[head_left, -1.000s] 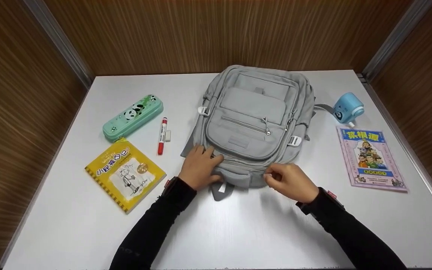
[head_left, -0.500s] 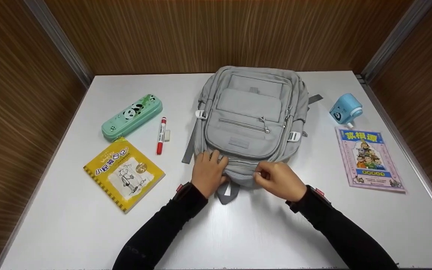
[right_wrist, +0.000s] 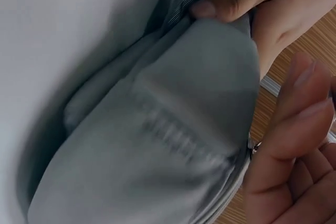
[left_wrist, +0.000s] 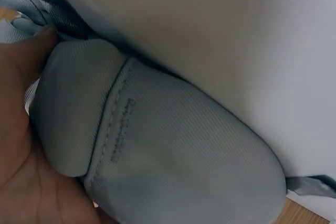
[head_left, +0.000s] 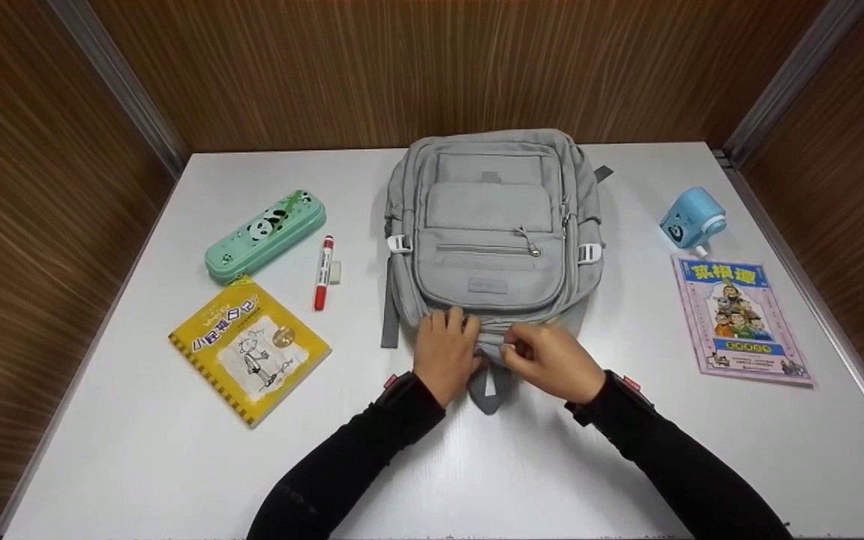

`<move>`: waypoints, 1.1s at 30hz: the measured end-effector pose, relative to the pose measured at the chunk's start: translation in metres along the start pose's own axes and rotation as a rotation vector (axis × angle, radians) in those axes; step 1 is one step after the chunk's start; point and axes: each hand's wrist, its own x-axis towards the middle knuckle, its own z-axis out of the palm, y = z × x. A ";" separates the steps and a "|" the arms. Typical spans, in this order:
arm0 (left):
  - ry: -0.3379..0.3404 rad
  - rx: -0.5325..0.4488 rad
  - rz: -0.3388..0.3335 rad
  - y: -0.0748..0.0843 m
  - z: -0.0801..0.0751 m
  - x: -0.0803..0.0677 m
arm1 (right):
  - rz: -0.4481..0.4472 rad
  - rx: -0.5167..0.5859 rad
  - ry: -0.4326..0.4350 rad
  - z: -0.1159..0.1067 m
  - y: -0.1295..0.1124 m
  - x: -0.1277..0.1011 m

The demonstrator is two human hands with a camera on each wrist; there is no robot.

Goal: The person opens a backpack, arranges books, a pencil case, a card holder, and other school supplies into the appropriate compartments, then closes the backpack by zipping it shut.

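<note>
A grey backpack (head_left: 490, 217) lies on its back with its top end toward me. My left hand (head_left: 445, 356) grips that top end beside the dark carry loop (head_left: 487, 394). In the left wrist view, the left thumb (left_wrist: 42, 45) presses against the grey fabric. My right hand (head_left: 556, 364) has its fingers curled at the top zipper seam, just right of the left hand. In the right wrist view, a small metal zipper pull (right_wrist: 253, 146) shows beside the right thumb and seems pinched there; the fingers partly hide it.
On the white table (head_left: 177, 465), a green panda pencil case (head_left: 267, 234), a yellow book (head_left: 252, 351), a red-and-white marker (head_left: 324, 274) and an eraser (head_left: 335, 272) lie left. A blue pencil sharpener (head_left: 693, 217) and a pink book (head_left: 741, 319) lie right. Wood-grain panels (head_left: 439, 67) enclose the table.
The backpack has turned from a slant to nearly straight, its far end shifting left. My left hand has moved right, and my right hand slightly left, so they are closer together.
</note>
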 end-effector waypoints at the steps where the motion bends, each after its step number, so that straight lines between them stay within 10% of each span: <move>1: 0.010 -0.001 -0.010 0.003 0.000 0.001 | -0.002 0.001 -0.002 0.000 0.000 0.000; 19: 0.072 -0.126 -0.073 0.028 -0.006 0.011 | -0.012 0.029 -0.018 0.000 -0.002 -0.006; 27: -0.192 -0.443 0.229 -0.029 -0.016 0.011 | 0.032 0.077 0.045 -0.023 0.006 -0.015; 33: -0.194 -0.533 0.333 -0.074 -0.004 0.018 | 0.025 0.126 0.083 -0.032 0.011 -0.021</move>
